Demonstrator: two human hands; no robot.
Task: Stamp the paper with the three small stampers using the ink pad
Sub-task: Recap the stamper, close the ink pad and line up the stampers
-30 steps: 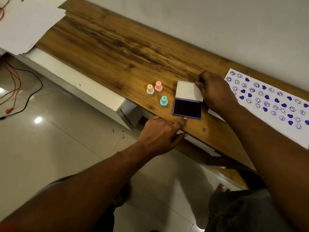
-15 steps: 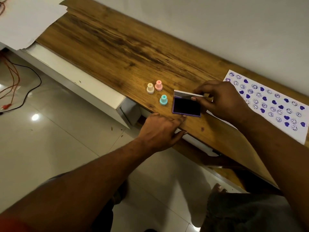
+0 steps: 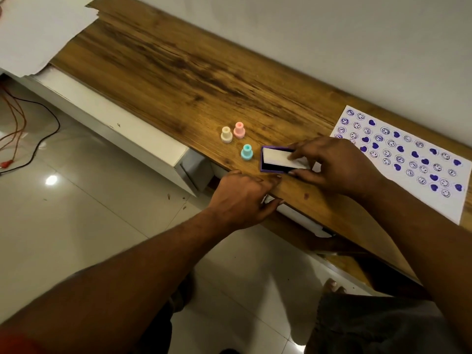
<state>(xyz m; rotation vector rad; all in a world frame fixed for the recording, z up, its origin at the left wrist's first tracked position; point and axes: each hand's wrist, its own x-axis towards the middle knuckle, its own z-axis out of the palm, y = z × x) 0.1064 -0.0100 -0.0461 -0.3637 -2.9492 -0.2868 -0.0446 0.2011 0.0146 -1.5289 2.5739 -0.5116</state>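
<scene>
Three small stampers stand upright on the wooden table (image 3: 194, 70): a cream stamper (image 3: 226, 134), a pink stamper (image 3: 239, 129) and a teal stamper (image 3: 247, 152). Right of the teal one lies the purple ink pad (image 3: 271, 167), its white lid (image 3: 281, 158) nearly down over the dark ink. My right hand (image 3: 337, 167) pinches the lid's right end between fingers and thumb. My left hand (image 3: 242, 198) rests on the table's front edge just below the pad, fingers relaxed. The white paper (image 3: 408, 159), covered with purple smileys and hearts, lies at the right, partly under my right hand.
A white wall runs close behind the table. White sheets (image 3: 33, 29) cover the far left corner. A white drawer unit (image 3: 115, 129) sits under the table's front edge. Red and black cables (image 3: 15, 129) trail on the tiled floor at left.
My right hand has swung the white lid from lying open behind the pad down over the ink, now nearly closed. The left hand has stayed at the table edge.
</scene>
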